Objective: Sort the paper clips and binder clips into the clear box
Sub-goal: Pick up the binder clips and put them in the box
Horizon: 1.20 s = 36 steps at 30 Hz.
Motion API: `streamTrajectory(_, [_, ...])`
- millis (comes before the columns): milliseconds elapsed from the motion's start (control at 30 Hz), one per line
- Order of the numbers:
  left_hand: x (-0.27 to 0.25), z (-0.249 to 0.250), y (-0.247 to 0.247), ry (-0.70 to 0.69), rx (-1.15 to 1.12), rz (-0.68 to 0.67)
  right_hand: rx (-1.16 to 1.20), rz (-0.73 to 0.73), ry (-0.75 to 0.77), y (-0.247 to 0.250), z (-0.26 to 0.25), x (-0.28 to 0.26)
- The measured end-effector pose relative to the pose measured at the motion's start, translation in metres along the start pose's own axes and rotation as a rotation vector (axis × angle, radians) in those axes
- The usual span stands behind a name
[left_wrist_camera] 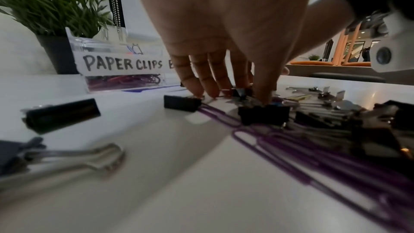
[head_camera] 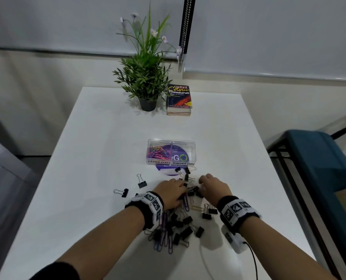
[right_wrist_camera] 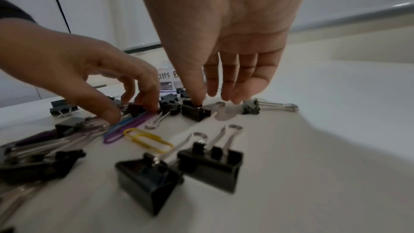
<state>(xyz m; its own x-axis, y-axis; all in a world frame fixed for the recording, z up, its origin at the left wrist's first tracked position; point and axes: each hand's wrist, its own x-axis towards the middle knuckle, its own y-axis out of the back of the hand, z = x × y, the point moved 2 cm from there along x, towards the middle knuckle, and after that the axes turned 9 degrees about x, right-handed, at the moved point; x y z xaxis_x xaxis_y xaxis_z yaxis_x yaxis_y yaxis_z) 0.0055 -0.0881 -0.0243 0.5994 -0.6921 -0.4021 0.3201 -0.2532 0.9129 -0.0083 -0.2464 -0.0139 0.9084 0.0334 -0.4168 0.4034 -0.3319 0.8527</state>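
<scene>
Left hand (left_wrist_camera: pixel 226 29): seen from the wrist, fingers (left_wrist_camera: pixel 192 79) pointed down onto the white table (left_wrist_camera: pixel 179 174), tips touching a small heap of black binder clips (left_wrist_camera: pixel 264 115). Purple paper clips (left_wrist_camera: pixel 302 150): laid in a band from the heap toward the near right. Two further black binder clips (left_wrist_camera: pixel 60 115) are seen apart on the left. Clear box (left_wrist_camera: pixel 121 65): set at far left, labelled "PAPER CLIPS", coloured clips inside. Potted plant (left_wrist_camera: pixel 51 6): placed behind the box. Right wrist camera (left_wrist_camera: pixel 389 49): at far right.
</scene>
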Motion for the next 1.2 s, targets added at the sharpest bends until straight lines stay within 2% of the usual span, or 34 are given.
streamTrajectory(100, [-0.002, -0.004, -0.002, 0.059, -0.031, 0.034, -0.046, 0.017, 0.07, 0.0, -0.001, -0.009])
streamTrajectory(267, [-0.001, -0.001, -0.005, 0.135, -0.112, 0.013, -0.199, -0.141, 0.186, -0.022, -0.002, -0.031])
streamTrajectory(333, [0.001, 0.002, -0.004, 0.181, -0.121, -0.021, -0.207, -0.138, 0.194, -0.027, -0.004, -0.034])
streamTrajectory(567, [0.001, -0.003, -0.005, 0.233, -0.118, -0.102, -0.151, -0.102, 0.165, -0.031, -0.01, -0.031])
streamTrajectory(767, [-0.019, -0.021, -0.001, 0.289, -0.312, 0.003, 0.141, -0.069, 0.108, -0.017, -0.013, -0.024])
streamTrajectory(867, [-0.032, -0.026, -0.005, 0.296, -0.331, 0.017, 0.119, -0.133, 0.113, -0.019, -0.02, -0.02])
streamTrajectory(967, [-0.042, -0.025, -0.009, 0.275, -0.292, 0.029, 0.047, -0.171, 0.132, -0.024, -0.026, -0.018])
streamTrajectory(1200, [-0.026, -0.005, -0.011, 0.234, -0.032, 0.06, 0.016, -0.111, 0.078, -0.027, -0.022, -0.015])
